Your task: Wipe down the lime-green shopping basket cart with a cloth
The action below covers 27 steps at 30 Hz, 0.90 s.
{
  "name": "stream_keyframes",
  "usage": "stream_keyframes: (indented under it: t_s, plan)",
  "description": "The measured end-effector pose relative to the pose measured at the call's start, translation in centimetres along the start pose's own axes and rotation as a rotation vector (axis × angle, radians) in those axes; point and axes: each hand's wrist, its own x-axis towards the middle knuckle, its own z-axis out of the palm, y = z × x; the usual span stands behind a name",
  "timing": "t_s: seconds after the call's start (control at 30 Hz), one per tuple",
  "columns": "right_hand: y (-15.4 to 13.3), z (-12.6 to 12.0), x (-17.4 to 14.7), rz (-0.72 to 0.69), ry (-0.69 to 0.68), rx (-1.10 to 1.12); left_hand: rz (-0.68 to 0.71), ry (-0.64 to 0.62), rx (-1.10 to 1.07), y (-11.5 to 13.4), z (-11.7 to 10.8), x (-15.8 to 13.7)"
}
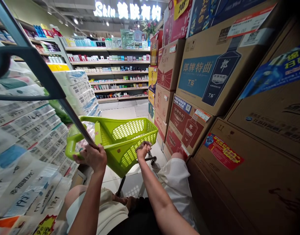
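A lime-green plastic shopping cart basket [130, 127] with lattice sides stands in front of me, on dark legs with casters. My left hand [94, 158] is closed round the lower end of a grey metal pole [77, 122], beside the basket's left end. Higher up, the pole carries a dark plastic loop [45, 75]; I cannot tell whether it belongs to the cart. In my right hand [143, 151] is a crumpled greyish-brown cloth [145, 144], held against the near lattice side of the basket toward its right end.
Stacked cardboard cartons [196, 71] rise close on my right. Wrapped paper packs [29, 130] are piled on my left. Beyond the cart, pale floor tiles [125, 109] lead to shelves of small goods [110, 62] under a lit sign [127, 10]. My bent knees flank the space below the cart.
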Motion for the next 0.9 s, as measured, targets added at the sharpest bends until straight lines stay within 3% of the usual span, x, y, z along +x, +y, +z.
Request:
stream_keyframes:
  t_s: [0.13,0.3,0.43,0.57,0.63,0.8,0.9]
  plan:
    - [-0.9,-0.3,0.9,-0.192,-0.015,-0.001,0.095,-0.081,0.046,-0.3,-1.6,0.7]
    - [1.7,-1.6,0.9,0.026,-0.070,-0.052,0.383,-0.116,0.090,-2.8,-3.5,4.4]
    - [0.5,-0.6,1.7,0.033,-0.036,-0.015,0.515,-0.204,0.224,-3.7,-3.2,6.0]
    - [-2.8,1.1,2.0,-0.186,-0.004,0.029,0.520,-0.180,0.269,-2.9,-2.6,5.2]
    - [-3.0,1.3,1.6,-0.270,-0.009,0.022,0.516,-0.175,0.274,-2.3,-2.5,4.5]
    - [0.5,0.1,1.5,-0.022,-0.042,0.003,0.528,-0.192,0.289,-1.3,-2.2,3.4]
    - [0.7,0.1,2.5,0.041,-0.030,0.003,0.555,-0.192,0.301,-0.7,-2.1,3.1]
